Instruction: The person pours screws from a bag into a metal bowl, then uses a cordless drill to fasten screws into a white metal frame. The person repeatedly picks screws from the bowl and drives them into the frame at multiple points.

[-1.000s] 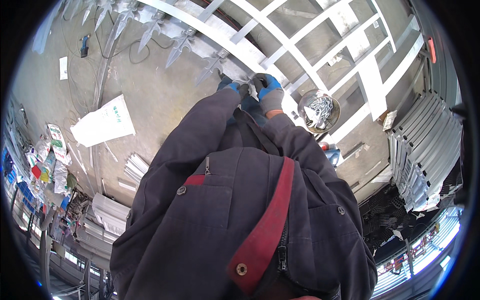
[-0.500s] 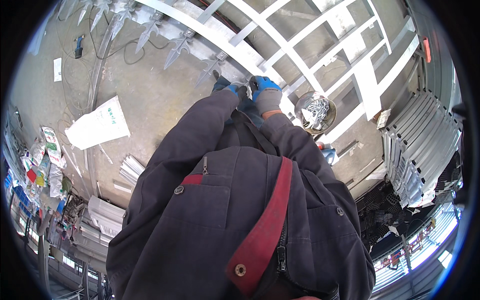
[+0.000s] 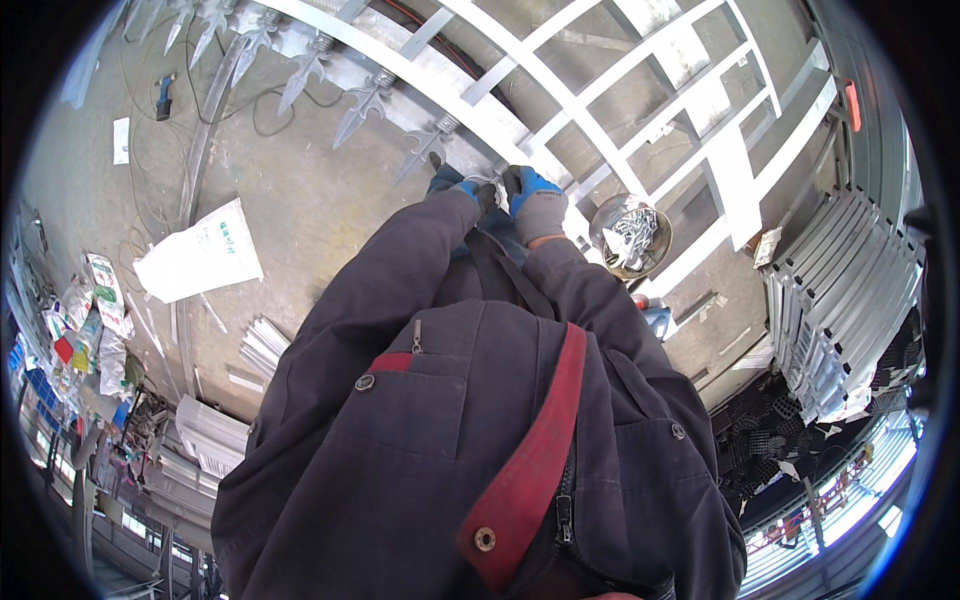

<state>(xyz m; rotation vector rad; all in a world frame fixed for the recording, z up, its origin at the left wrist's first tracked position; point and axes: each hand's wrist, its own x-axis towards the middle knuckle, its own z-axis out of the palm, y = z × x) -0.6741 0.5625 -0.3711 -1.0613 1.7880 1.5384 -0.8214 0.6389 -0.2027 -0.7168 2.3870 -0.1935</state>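
Both my hands wear blue, grey and black gloves and are close together at the lower edge of a curved white metal frame (image 3: 455,100). My left hand (image 3: 479,192), half hidden by its sleeve, has its fingers curled around something small that I cannot make out. Just to its right, my right hand (image 3: 538,200) is bent with its fingertips pressed inward against the frame's edge; what they grip is hidden. A grey spearhead-shaped finial (image 3: 428,143) sticks out from the frame, left of my hands. To the right stands a round metal bucket (image 3: 603,214) holding loose bolts or screws (image 3: 636,238).
More spear finials (image 3: 310,65) line the frame toward the upper left. A cordless tool (image 3: 164,97) and cables lie on the floor, with a white sheet (image 3: 200,252) nearer. Stacked metal panels (image 3: 840,290) stand at the right; bagged clutter (image 3: 100,320) sits at the left.
The whole view has shifted slightly, with the frame and finials a little lower. My right hand has turned a bit beside the left; both stay at the frame's edge.
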